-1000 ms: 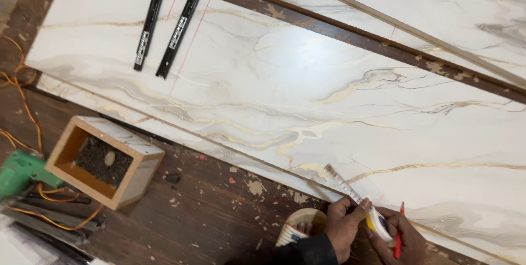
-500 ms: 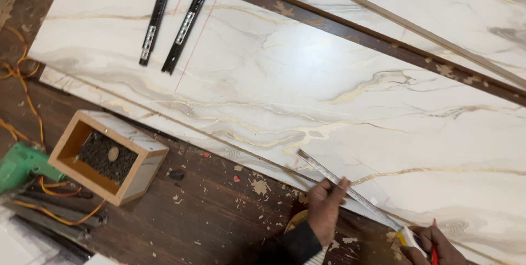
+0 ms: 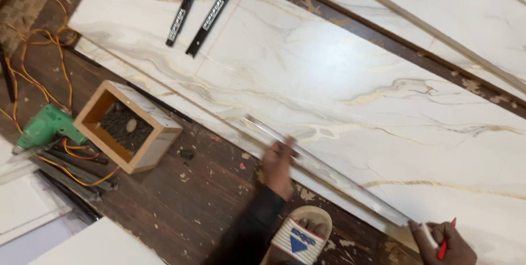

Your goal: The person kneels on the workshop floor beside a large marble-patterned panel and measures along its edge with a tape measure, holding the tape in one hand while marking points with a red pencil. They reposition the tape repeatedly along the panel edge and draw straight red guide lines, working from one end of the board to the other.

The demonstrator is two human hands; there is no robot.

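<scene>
While the left hand presses flat on the long metal straightedge along the marble-patterned panel edge, the right hand pinches its far end, gripping a red pencil.

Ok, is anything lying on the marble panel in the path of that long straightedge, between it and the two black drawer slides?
Nothing visible does. The straightedge lies along the near edge of the marble panel, with the left hand on it and the right hand, holding a red pencil, at its end. The panel surface up to the black drawer slides shows only veining.
</scene>
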